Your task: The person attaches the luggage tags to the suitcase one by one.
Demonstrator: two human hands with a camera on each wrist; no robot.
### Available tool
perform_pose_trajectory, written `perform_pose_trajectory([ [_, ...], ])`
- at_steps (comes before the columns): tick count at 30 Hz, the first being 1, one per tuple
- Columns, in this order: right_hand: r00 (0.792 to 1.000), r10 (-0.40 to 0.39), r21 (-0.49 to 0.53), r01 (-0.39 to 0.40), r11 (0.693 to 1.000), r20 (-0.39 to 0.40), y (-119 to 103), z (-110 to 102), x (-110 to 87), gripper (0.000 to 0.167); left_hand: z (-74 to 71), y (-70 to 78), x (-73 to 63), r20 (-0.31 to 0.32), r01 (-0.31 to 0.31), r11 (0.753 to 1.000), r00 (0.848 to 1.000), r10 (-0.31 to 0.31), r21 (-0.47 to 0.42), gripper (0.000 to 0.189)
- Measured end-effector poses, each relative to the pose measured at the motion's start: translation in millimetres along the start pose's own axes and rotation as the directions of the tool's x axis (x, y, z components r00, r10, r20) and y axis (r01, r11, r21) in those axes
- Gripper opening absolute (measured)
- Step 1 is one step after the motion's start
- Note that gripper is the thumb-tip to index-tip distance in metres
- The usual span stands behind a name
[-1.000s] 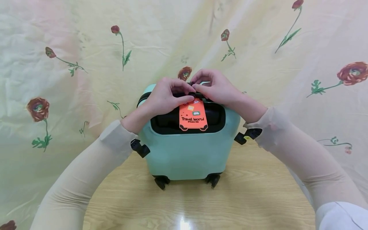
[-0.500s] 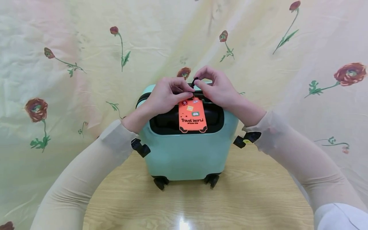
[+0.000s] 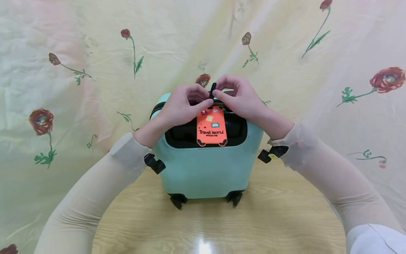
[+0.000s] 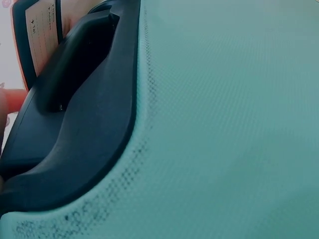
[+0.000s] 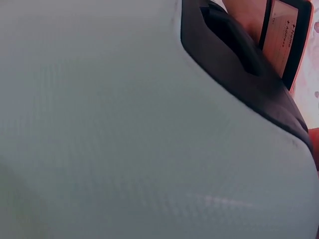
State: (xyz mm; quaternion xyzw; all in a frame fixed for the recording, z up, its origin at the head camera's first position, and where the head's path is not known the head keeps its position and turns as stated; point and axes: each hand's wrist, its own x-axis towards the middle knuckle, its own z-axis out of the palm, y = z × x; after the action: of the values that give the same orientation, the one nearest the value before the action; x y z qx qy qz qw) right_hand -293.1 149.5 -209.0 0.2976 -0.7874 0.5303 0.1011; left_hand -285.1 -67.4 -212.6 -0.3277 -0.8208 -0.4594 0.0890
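An orange luggage tag (image 3: 211, 127) printed "Travel World" hangs against the black recessed panel at the top of a mint-green suitcase (image 3: 206, 169). Its short black strap (image 3: 213, 90) stands up by the suitcase's top handle. My left hand (image 3: 186, 106) pinches the strap low down, near the tag's upper end. With thumb and forefinger, my right hand (image 3: 239, 94) pinches the strap higher up. The tag's back, with a name card (image 4: 42, 32), shows in the left wrist view, and the same card (image 5: 282, 37) appears in the right wrist view. Fingers partly hide the strap's lower part.
The suitcase stands upright on black wheels (image 3: 178, 201) on a wood-grain table (image 3: 215, 225). Behind it hangs a pale curtain (image 3: 177, 46) with printed red flowers. A black wrist camera (image 3: 154, 163) sits close to the suitcase's left side.
The black strap has risen between my fingers and now stands more upright. My right hand has shifted slightly up with it, while my left hand stays nearly in place.
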Motion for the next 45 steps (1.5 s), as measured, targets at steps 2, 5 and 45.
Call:
perform_pose_trajectory([
  [2, 1.0, -0.016, 0.007, 0.016, 1.0, -0.007, 1.0, -0.6, -1.0, 0.006, 0.5, 0.4, 0.1, -0.006, 0.019, 1.0, 1.0, -0.019, -0.001, 0.017],
  [5, 0.999, -0.041, 0.037, 0.041, 0.998, -0.014, 2.7, -0.7, -1.8, 0.004, 1.1, 0.9, 0.9, -0.019, 0.05, 0.999, 0.999, -0.05, -0.005, 0.018],
  [45, 0.988, -0.139, 0.052, 0.136, 0.989, 0.066, 4.3, 2.1, -5.8, 0.011, -5.2, 7.0, 4.2, 0.032, 0.084, 0.992, 0.996, -0.087, 0.091, 0.021],
])
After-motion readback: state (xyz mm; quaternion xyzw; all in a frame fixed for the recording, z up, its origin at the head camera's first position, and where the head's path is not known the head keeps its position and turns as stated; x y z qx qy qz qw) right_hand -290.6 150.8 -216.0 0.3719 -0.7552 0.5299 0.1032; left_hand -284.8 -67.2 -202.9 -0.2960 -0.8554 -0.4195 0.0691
